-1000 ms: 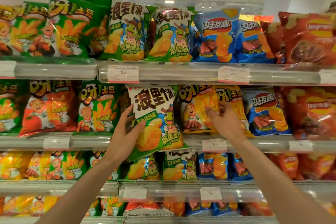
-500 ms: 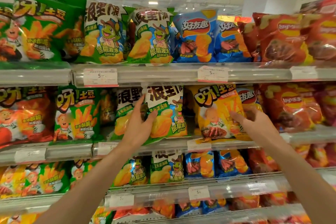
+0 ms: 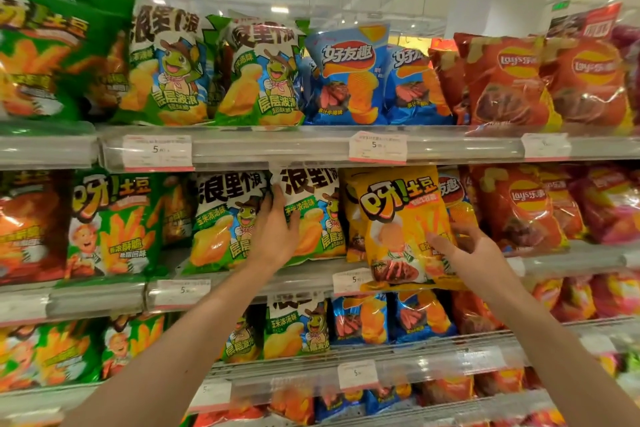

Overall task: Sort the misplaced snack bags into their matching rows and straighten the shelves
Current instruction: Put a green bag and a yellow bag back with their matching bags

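On middle shelf (image 3: 304, 274), left hand (image 3: 275, 236) presses flat, fingers straight, on upright green-white frog bag (image 3: 311, 215). Right hand (image 3: 474, 253) pinches yellow fries bag (image 3: 398, 229), upright, top tilted left, between frog and red bags (image 3: 519, 208).

hands (image 3: 275, 239): 2 | yellow fry bags (image 3: 401, 225) at right hand: 1 | white-green turtle bags (image 3: 225, 218) beside left hand: 2, above it: 2 | blue bags (image 3: 349, 76) above: 2 | price tags (image 3: 157, 152) on rail above hands: 3
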{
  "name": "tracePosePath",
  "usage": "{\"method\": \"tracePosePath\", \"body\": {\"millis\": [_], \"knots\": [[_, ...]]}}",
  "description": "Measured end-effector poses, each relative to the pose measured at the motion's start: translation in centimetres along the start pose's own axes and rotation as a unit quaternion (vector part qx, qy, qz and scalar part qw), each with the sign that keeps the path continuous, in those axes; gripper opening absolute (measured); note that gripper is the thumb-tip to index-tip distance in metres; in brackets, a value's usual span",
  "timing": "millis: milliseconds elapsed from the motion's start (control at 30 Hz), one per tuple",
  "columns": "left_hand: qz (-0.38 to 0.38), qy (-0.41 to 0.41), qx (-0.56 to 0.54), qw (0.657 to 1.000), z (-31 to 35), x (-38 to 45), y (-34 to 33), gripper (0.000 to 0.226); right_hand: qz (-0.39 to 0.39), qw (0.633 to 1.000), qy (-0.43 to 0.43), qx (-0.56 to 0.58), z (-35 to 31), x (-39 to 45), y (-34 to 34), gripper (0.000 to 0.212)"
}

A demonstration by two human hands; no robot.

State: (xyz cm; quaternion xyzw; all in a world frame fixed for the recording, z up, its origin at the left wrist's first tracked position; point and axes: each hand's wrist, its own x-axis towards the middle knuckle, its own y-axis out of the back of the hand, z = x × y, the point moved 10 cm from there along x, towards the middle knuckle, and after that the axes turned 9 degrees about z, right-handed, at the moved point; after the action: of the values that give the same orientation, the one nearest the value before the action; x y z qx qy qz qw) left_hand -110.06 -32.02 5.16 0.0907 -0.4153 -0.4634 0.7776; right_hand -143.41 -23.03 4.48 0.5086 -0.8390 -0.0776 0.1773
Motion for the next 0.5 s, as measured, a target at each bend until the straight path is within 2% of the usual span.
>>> {"method": "tracePosePath", "body": {"millis": [133, 200, 267, 400, 500], "knots": [[0.041, -0.017, -0.038, 0.998, 0.6, -0.9, 1.5, 0.068, -0.007, 1.0, -0.011, 0.012, 0.3, -0.2, 0.0, 0.059], [0.072, -0.047, -0.041, 0.995, 1.3, -2.0, 2.7, 0.061, -0.014, 1.0, -0.012, 0.019, 0.4, -0.4, -0.1, 0.059], [0.07, -0.056, -0.058, 0.994, 1.8, -3.3, 3.0, 0.053, -0.025, 0.999, -0.012, 0.027, 0.3, -0.9, -0.3, 0.056], [-0.064, -0.02, -0.139, 0.988, 3.8, -6.4, 1.3, 0.046, -0.045, 0.997, -0.034, 0.053, 0.7, -1.9, -1.5, 0.049], [-0.153, 0.011, -0.189, 0.97, 5.4, -8.8, 0.2, 0.071, -0.066, 0.994, -0.057, 0.071, 1.2, -2.9, -2.9, 0.051]]}}
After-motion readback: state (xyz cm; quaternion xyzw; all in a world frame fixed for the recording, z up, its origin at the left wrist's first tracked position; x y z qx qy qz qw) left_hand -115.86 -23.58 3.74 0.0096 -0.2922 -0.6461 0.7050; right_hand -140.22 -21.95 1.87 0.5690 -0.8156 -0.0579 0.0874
